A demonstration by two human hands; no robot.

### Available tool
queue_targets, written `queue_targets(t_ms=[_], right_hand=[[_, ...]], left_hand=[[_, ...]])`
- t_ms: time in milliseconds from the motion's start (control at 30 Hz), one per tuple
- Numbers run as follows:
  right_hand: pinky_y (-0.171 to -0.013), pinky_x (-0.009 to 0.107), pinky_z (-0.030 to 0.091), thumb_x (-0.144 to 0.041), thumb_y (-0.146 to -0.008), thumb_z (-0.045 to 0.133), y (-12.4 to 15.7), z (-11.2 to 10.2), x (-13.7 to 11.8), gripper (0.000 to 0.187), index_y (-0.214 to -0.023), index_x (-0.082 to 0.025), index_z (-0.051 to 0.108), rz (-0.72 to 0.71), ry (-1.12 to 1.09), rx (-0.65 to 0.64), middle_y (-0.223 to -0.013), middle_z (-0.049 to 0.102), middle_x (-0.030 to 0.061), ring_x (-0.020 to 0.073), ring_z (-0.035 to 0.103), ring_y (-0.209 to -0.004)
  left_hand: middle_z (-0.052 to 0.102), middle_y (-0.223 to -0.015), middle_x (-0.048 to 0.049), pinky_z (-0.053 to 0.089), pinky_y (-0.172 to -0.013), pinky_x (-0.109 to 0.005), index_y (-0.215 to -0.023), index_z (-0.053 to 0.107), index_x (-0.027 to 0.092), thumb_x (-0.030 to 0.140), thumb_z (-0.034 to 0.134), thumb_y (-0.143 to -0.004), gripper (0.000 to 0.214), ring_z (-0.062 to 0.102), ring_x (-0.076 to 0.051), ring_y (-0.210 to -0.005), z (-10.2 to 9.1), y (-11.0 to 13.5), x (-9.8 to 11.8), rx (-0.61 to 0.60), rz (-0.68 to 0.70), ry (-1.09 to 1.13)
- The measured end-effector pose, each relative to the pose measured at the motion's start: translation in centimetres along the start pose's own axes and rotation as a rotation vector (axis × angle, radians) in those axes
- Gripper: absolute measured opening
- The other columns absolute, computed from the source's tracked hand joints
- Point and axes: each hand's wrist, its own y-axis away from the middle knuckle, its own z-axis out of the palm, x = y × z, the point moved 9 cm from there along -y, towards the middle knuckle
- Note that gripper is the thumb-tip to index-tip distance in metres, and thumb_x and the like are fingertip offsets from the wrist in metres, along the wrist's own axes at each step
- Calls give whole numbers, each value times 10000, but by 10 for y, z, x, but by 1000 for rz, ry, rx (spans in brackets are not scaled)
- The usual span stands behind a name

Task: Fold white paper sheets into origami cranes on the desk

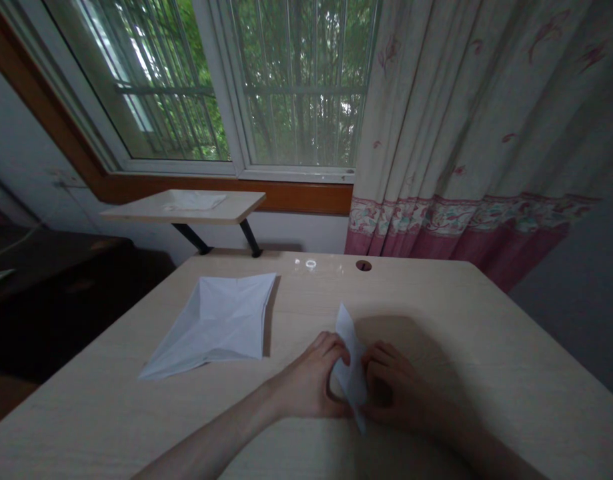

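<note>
"So, what shows in the head view?"

"The left hand (322, 380) grips a small folded paper (353, 367), with the right hand (396, 390) pinching its other side, at or just above the worktop (436, 293). I'd judge it a folding step."

"And the next move?"

"Probably calls for one hand steadying while the other presses a crease. A larger folded sheet (233, 320) lies left of both hands, apart."

"Any writing?"

"No legible brands or labels."
</note>
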Motion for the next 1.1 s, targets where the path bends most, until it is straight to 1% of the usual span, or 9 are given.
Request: queue_targets(t_ms=[233, 567, 633, 667, 733, 800, 900, 967, 1100], right_hand=[[-923, 406, 398, -270, -547, 892, 0, 2, 0, 434, -736, -212, 506, 65, -17, -49, -925, 592, 16, 245, 511, -958], [-923, 417, 403, -328, -515, 910, 0, 5, 3, 482, -786, -213, 527, 92, -70, -75, -975, 586, 28, 264, 498, -992], [-914, 418, 413, -353, -553, 898, 0, 4, 5, 462, -775, -213, 518, 81, -110, -77, -960, 578, 30, 262, 503, -984], [-906, 415, 420, -361, -628, 859, 0, 3, 5, 402, -780, -214, 518, 70, -140, -63, -947, 575, 29, 254, 510, -971], [-886, 401, 437, -354, -854, 672, 1, -1, 6, 196, -830, -219, 532, 45, -222, -22, -940, 576, 31, 227, 528, -941], [-864, 389, 459, -298, -965, 500, 2, -4, 10, 105, -908, -225, 550, 46, -288, 23, -955, 583, 38, 210, 545, -921], [-886, 391, 481, -218, -968, 461, 4, -6, 16, 131, -1045, -237, 565, 59, -309, 86, -1045, 606, 57, 213, 568, -982], [-958, 420, 467, -152, -935, 469, 5, -5, 18, 243, -1139, -248, 559, 38, -280, 117, -1142, 612, 71, 223, 562, -1084], [-1051, 501, 418, -81, -863, 473, 7, -1, 24, 443, -1263, -257, 543, -2, -203, 151, -1281, 594, 94, 251, 525, -1217]], left_hand=[[551, -1123, -50, 425, -975, -363, -1046, 537, 215, 18, 618, -661, 440, 481, -249, -1118, -1, 1, 2, -17, -1, -22], [559, -1107, -59, 431, -975, -361, -1042, 535, 206, 64, 571, -806, 277, 491, -241, -1106, 2, 1, 0, -7, -10, -104], [562, -1112, -61, 431, -976, -357, -1041, 535, 203, 71, 587, -803, 277, 492, -241, -1110, 2, 1, 1, -9, -13, -114], [564, -1113, -61, 431, -975, -355, -1039, 535, 202, 79, 601, -800, 277, 493, -241, -1109, 3, 1, 1, -9, -15, -119], [568, -1104, -62, 434, -966, -364, -1033, 538, 200, 114, 646, -783, 286, 500, -248, -1092, 3, 1, 0, -5, -25, -143], [573, -1101, -67, 435, -958, -386, -1034, 542, 198, 169, 702, -754, 325, 505, -262, -1071, 4, 1, -2, -1, -45, -177], [569, -1145, -82, 425, -976, -419, -1083, 539, 193, 249, 763, -714, 435, 498, -284, -1083, 3, 1, -2, 11, -63, -197], [560, -1185, -89, 416, -997, -427, -1130, 529, 192, 256, 761, -710, 484, 489, -289, -1108, 2, 1, -1, 23, -65, -181], [547, -1215, -86, 406, -1033, -420, -1178, 507, 202, 119, 629, -702, 499, 476, -273, -1148, -3, 3, 3, 44, -41, -114]])
